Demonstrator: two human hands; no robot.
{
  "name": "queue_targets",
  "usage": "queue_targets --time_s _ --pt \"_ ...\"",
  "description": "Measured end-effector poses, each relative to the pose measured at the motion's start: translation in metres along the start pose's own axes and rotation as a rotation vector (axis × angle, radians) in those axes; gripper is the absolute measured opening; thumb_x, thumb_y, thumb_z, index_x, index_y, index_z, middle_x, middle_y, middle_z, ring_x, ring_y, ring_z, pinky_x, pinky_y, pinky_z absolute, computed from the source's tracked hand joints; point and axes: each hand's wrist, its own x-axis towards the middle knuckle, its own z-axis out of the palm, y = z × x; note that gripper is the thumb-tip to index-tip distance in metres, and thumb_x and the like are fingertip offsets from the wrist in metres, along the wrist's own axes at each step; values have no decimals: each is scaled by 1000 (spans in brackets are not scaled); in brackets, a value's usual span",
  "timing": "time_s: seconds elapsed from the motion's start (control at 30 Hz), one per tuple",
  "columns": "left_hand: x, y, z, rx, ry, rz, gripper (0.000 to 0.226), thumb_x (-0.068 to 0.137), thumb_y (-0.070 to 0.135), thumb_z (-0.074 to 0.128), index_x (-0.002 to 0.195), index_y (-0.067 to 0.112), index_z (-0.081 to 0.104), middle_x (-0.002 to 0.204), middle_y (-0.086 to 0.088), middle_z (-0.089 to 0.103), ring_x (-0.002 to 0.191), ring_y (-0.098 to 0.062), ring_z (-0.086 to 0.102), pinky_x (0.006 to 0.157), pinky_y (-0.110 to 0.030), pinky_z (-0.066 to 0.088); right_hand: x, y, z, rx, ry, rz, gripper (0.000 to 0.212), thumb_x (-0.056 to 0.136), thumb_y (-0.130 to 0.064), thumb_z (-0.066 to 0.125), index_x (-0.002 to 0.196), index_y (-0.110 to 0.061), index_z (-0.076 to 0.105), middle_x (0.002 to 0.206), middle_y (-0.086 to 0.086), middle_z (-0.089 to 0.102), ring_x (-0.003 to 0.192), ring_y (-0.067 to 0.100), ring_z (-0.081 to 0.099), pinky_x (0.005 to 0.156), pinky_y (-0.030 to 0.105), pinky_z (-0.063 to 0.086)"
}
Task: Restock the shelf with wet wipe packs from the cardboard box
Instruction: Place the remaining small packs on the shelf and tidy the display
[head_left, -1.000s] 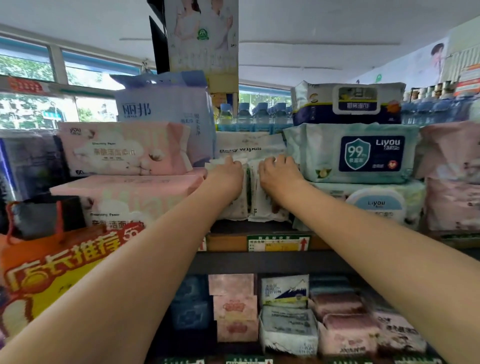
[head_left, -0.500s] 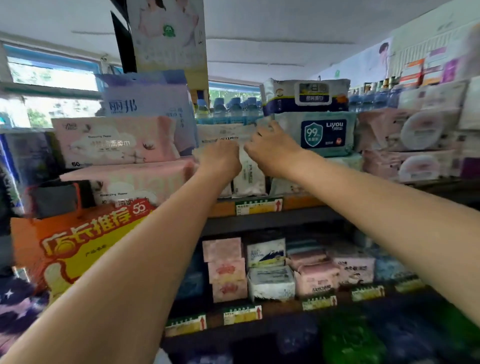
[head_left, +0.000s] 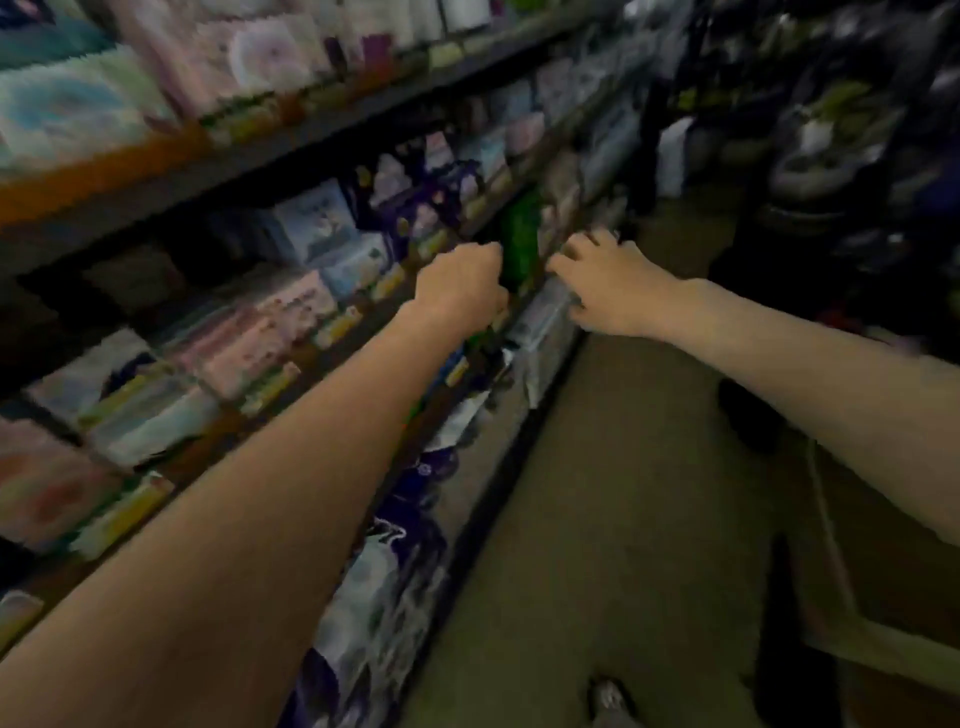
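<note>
The shelving (head_left: 291, 140) is now slanting across the upper left of a blurred frame, with floor (head_left: 597, 519) filling the lower centre; the view is swinging down and away from the top shelf where both hands were pressing packs a second ago. The left hand (head_left: 460, 291) is clenching loosely, empty; the right hand (head_left: 608, 283) is spreading its fingers (head_left: 571, 249), holding nothing. Wet wipe packs (head_left: 67, 104) are sitting at upper left. What is probably the cardboard box (head_left: 883, 597) is showing at lower right, so a fresh pick-up is likely beginning.

floor: dull brown-grey aisle floor (head_left: 613, 519) along the shelving's foot | green pack: bright green glossy pack (head_left: 519, 236) at a lower shelf's front edge, blurred | price tags: yellow-green paper price tags (head_left: 337, 327) along the shelf edges | far side: dark blurred clutter (head_left: 831, 156), unidentifiable
</note>
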Motion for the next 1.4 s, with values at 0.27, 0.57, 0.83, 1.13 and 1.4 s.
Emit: queue_targets --time_s 0.27,0.57,0.83,1.13,1.4 --pt "16 214 175 -5 -415 505 44 89 21 50 130 6 42 131 -17 47 120 -35 49 95 -41 41 -167 128 172 286 -373 492 55 92 -19 50 142 -16 27 142 13 28 130 37 27 104 47 31" --pt "-18 380 317 16 -629 837 61 91 6 49 145 16 23 153 -5 21 129 -33 42 98 -41 42 -290 210 309 566 -582 849 52 91 -34 53 136 -14 37 142 13 34 131 35 31 105 48 29" --pt "-13 428 426 150 -693 1018 74 90 2 49 149 19 8 158 5 -4 139 -29 28 101 -37 42 -323 249 429 413 -925 638 40 90 -32 53 126 -14 48 133 8 47 129 31 31 104 47 26" --pt "66 437 422 433 -775 1113 76 76 53 63 139 18 38 144 -1 38 139 -26 22 111 -46 20 -241 323 378 487 -673 329 13 91 -18 51 93 -12 62 88 4 61 80 23 61 66 32 51" --pt "257 398 314 148 -876 788 88 54 72 69 121 15 56 113 -3 61 111 -25 55 101 -37 40 -63 402 258 461 -542 331 7 90 -17 55 97 -16 54 83 -4 49 76 13 46 56 23 34"
